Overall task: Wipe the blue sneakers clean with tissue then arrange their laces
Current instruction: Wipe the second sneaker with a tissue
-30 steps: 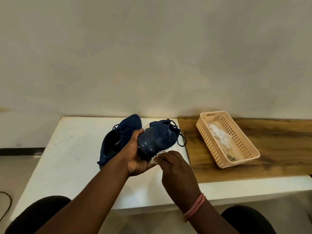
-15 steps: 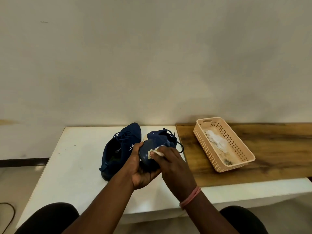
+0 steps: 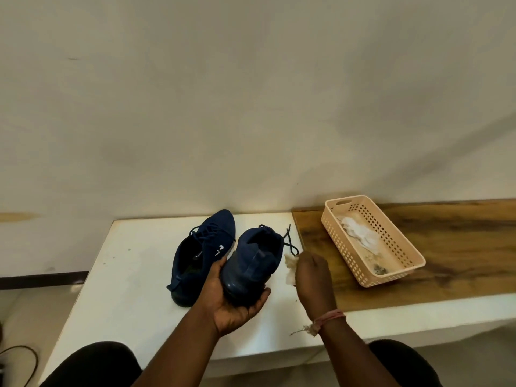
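My left hand (image 3: 233, 301) grips a blue sneaker (image 3: 252, 262) by its heel and holds it above the white table (image 3: 125, 261), heel toward me. Its dark laces (image 3: 290, 244) dangle to the right. The other blue sneaker (image 3: 201, 247) lies on the table just to the left, toe pointing away. My right hand (image 3: 312, 275) pinches a crumpled white tissue (image 3: 290, 268) a little to the right of the held sneaker, not touching it.
A peach plastic basket (image 3: 391, 277) with crumpled tissue and some dirt inside sits on the wooden tabletop (image 3: 460, 247) at the right. A plain wall stands behind. My knees show below the table's near edge.
My right hand has pulled the tissue off the sneaker's heel and moved to the right. The left hand has turned the sneaker so its heel faces me.
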